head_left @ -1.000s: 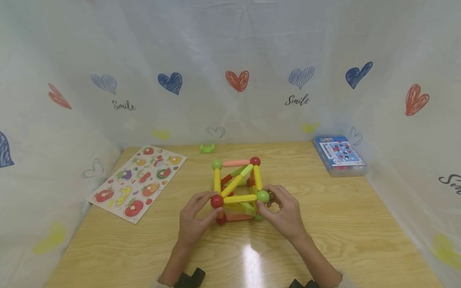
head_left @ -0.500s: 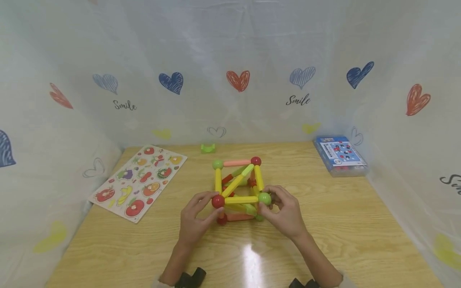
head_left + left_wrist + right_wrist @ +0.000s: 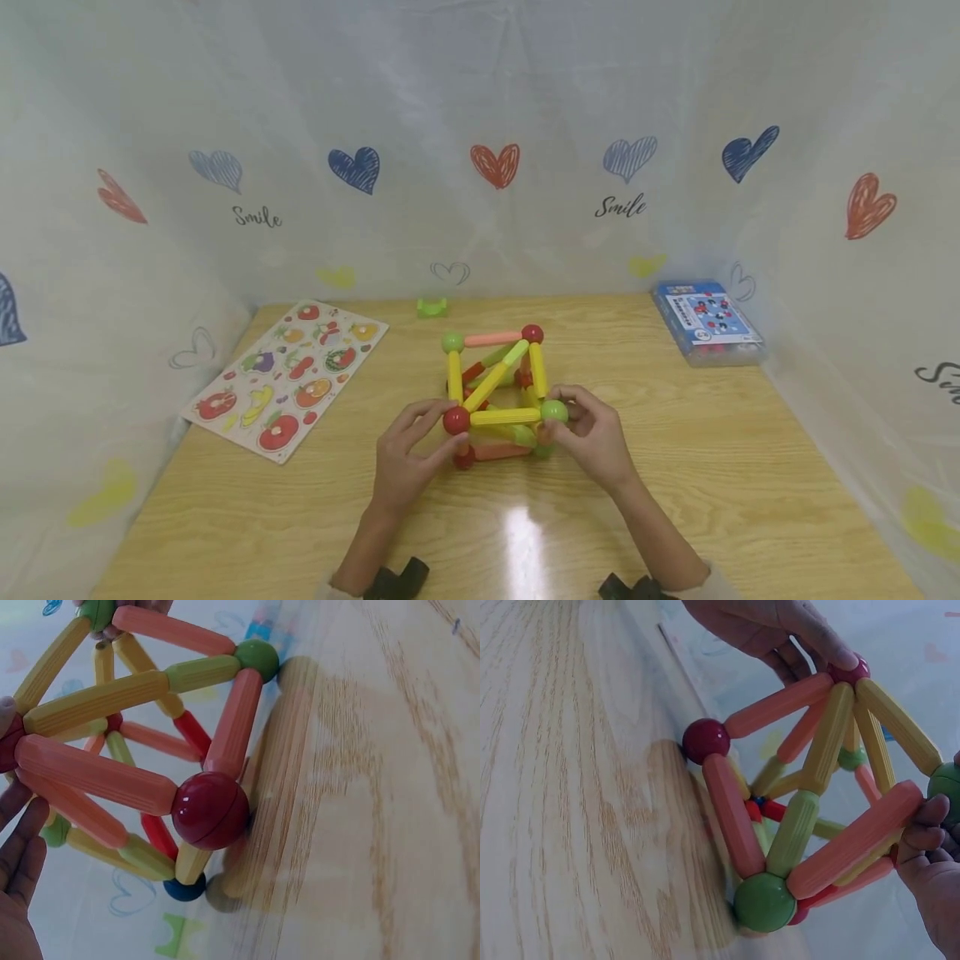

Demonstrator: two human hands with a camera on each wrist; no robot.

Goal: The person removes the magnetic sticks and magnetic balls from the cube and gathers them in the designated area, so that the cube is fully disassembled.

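Note:
A cube-like frame of magnetic sticks and balls stands on the wooden table, with yellow sticks (image 3: 505,417) and salmon sticks (image 3: 731,814) along its edges. My left hand (image 3: 408,454) pinches the red ball (image 3: 456,420) at the near upper left corner. At the near upper right corner, my right hand (image 3: 596,442) holds a green ball (image 3: 554,412) between thumb and fingers. A yellow stick joins these two balls. In the right wrist view, the upper end of one salmon stick sits close to the held green ball; whether they touch is unclear. A blue ball (image 3: 184,887) shows low at the back.
A fruit-picture board (image 3: 288,379) lies on the left of the table (image 3: 712,467). Behind the frame sits a small green piece (image 3: 432,308). A blue box (image 3: 708,323) is at the back right. Heart-printed sheeting (image 3: 420,242) encloses the table's back and sides.
The held green ball and the red ball have shifted slightly right, with my right fingers following. A small gap has opened between the green ball and the right-side yellow stick.

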